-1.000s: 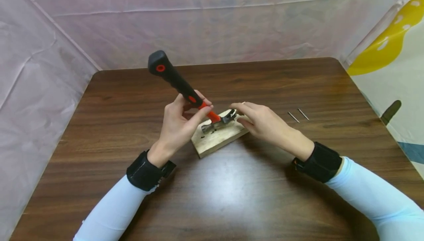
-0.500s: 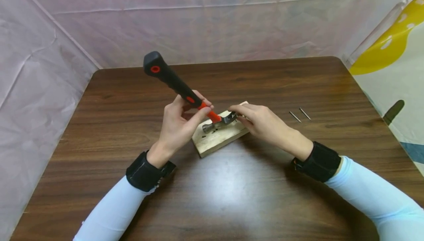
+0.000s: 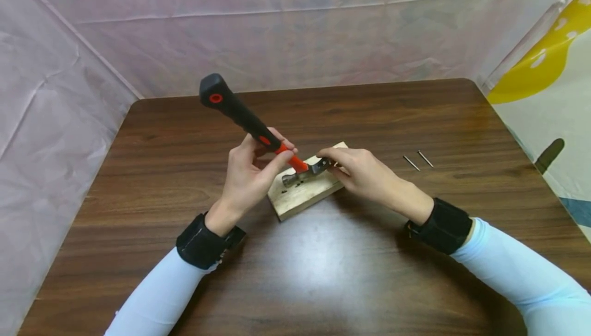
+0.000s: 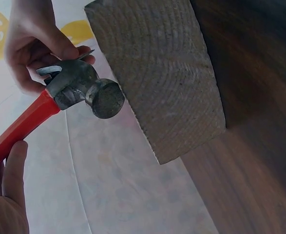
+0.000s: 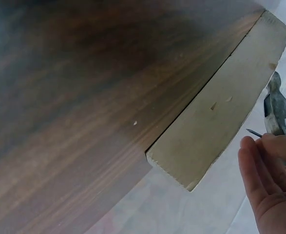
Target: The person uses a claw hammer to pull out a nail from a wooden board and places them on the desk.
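My left hand [image 3: 244, 177] grips the red neck of a claw hammer [image 3: 242, 114], its black handle slanting up and to the left. The hammer head hangs close over a pale wooden block [image 3: 300, 197]. Between the thumb and fingers of my right hand [image 3: 371, 174] is a nail [image 5: 253, 132], its point sticking out past the fingertips in the right wrist view. Those fingertips are right at the hammer's claw. In the left wrist view, the round striking face [image 4: 108, 99] is turned away from the right hand. The nail's upper part is hidden by fingers and claw.
Two loose nails [image 3: 418, 160] lie on the brown wooden table [image 3: 161, 172], right of the block. Dark holes [image 3: 291, 186] mark the block's top. A pale sheet [image 3: 295, 43] hangs behind the table's far edge.
My right hand has shifted slightly left, bringing its fingers up against the claw. The hammer's handle end has tipped a little left, while the left hand's grip stays in place.
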Motion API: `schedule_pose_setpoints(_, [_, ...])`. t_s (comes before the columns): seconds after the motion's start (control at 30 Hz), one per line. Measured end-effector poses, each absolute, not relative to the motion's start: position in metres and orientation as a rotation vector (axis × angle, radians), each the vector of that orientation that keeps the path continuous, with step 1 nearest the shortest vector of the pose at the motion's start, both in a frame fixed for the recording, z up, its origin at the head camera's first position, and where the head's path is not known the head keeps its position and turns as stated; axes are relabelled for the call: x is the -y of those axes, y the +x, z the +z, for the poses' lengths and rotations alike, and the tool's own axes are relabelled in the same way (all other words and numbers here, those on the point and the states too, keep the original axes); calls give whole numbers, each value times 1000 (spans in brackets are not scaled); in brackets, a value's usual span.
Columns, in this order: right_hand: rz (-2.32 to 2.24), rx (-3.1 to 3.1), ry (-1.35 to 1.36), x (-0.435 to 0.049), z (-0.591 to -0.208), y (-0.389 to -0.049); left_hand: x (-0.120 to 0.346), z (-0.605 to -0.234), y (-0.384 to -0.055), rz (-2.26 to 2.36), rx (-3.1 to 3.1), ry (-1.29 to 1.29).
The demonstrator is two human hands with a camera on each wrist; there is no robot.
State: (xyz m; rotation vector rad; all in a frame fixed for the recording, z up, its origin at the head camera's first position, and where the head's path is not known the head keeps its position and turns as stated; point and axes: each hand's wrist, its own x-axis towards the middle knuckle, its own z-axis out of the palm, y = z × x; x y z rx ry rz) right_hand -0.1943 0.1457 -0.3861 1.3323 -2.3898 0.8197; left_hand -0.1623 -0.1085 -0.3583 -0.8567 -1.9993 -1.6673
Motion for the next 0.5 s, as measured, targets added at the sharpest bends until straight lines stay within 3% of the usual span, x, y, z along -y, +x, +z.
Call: schedule_pose_setpoints(0.5, [820, 2374, 1325, -145, -387, -193, 107, -359, -161, -1696, 1976, -853])
